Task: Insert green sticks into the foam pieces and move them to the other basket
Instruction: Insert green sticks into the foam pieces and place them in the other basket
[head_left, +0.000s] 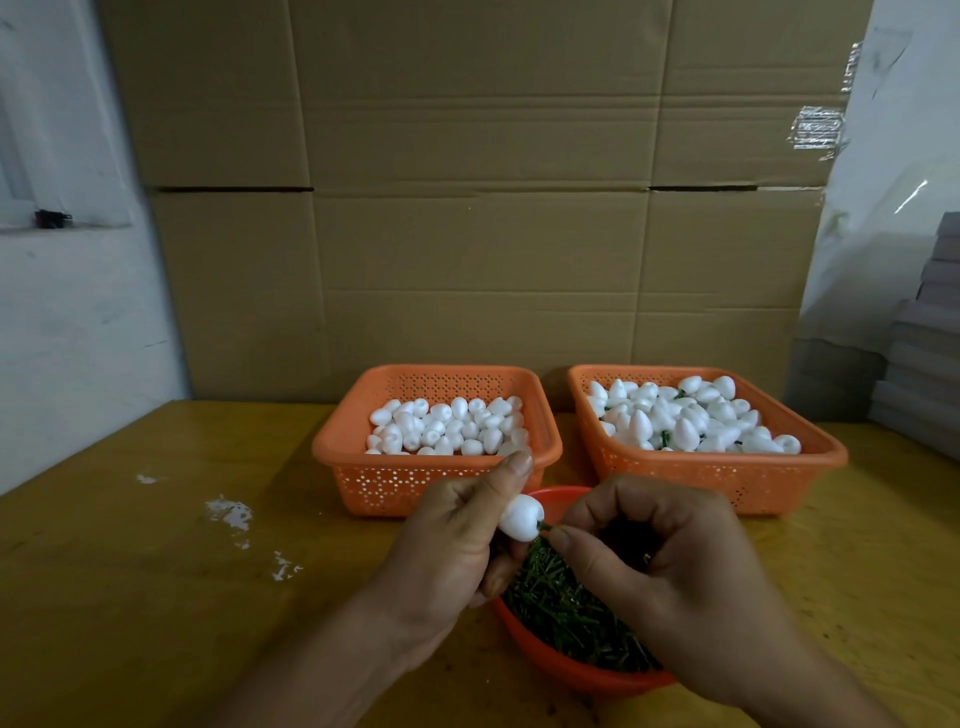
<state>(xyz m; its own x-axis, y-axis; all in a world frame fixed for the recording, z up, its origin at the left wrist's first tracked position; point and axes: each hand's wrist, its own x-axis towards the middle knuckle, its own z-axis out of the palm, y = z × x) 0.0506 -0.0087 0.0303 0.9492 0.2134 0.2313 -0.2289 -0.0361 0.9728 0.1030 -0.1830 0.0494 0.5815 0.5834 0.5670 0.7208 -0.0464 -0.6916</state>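
Pinching foam piece (521, 515) in left hand (457, 540); right hand (654, 561) nips green stick (545, 527) at its base. Foam likely v. light, dents easily: hold sides w/ soft pressure.

I see a worn yellow-brown wooden table (156, 597) with white scuffed patches (228, 512) on its left part. Behind it stands a wall of large brown corrugated cardboard boxes (478, 208). A scuffed white plaster wall (67, 338) is at left; clear plastic sheeting (893, 182) and stacked grey boards (919, 374) are at right.
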